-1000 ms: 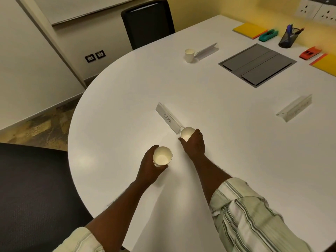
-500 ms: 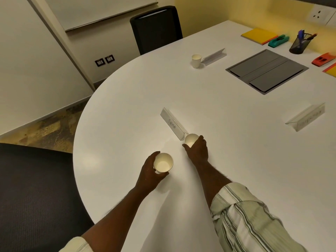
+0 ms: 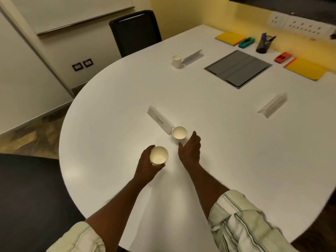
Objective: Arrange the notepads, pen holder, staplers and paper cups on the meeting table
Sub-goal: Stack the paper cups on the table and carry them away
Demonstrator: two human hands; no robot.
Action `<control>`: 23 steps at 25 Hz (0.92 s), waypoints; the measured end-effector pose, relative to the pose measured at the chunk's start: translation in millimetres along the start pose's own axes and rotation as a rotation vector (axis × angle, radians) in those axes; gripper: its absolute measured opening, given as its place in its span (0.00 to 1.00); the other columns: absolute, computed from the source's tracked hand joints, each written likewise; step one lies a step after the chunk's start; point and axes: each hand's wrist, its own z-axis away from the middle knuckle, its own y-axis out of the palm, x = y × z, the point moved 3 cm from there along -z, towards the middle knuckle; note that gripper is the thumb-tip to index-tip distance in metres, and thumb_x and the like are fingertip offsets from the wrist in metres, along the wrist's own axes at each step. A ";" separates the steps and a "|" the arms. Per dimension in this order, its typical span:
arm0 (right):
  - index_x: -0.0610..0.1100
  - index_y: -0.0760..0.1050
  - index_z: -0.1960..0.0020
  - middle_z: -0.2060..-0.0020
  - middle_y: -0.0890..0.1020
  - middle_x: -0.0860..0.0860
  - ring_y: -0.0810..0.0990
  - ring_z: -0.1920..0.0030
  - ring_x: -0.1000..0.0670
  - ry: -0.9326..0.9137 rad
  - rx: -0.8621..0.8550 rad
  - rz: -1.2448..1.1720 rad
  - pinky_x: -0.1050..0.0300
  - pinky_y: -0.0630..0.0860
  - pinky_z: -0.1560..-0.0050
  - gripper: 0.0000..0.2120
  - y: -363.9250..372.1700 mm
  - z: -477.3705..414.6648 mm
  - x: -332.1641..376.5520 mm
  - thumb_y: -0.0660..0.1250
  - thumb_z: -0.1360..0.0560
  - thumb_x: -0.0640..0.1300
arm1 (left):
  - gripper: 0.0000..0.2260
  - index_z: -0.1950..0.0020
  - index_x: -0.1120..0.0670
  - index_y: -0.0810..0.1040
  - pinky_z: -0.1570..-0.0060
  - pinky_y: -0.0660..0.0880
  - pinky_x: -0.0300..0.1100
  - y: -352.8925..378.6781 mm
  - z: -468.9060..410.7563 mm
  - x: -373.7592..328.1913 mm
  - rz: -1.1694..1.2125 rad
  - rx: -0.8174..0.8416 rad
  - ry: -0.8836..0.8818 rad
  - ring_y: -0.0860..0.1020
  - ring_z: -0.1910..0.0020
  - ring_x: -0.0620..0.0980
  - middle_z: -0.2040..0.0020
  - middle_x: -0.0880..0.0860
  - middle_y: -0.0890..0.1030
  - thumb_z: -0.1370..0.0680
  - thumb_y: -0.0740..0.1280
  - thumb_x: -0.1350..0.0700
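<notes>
My left hand (image 3: 147, 165) grips a white paper cup (image 3: 158, 155) just above the white meeting table (image 3: 112, 110). A second paper cup (image 3: 179, 133) stands on the table at the end of a name card (image 3: 159, 120). My right hand (image 3: 190, 150) hovers just behind that cup, fingers apart, holding nothing. A third cup (image 3: 176, 61) stands far back beside another name card (image 3: 192, 56). At the far right lie two yellow notepads (image 3: 229, 38) (image 3: 306, 68), a green stapler (image 3: 246, 42), a red stapler (image 3: 282, 57) and a black mesh pen holder (image 3: 263, 43) with pens.
A grey cable hatch (image 3: 237, 68) is set into the table's middle. Another name card (image 3: 273, 107) stands at the right. A black chair (image 3: 135, 32) sits behind the far edge, and a dark chair seat (image 3: 31, 200) is at the near left. Wall sockets (image 3: 301, 24) line the yellow wall.
My right hand has let go of the cup beside the name card and drawn back with fingers spread. The left hand still holds its cup.
</notes>
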 end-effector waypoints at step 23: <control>0.49 0.58 0.25 0.31 0.68 0.51 0.68 0.32 0.50 0.132 -0.088 -0.179 0.56 0.70 0.36 0.43 -115.8 298.6 -110.2 0.76 0.34 0.55 | 0.28 0.36 0.51 0.74 0.54 0.76 0.37 68.3 203.8 -73.3 0.187 0.809 0.188 0.79 0.48 0.49 0.43 0.48 0.78 0.34 0.78 0.51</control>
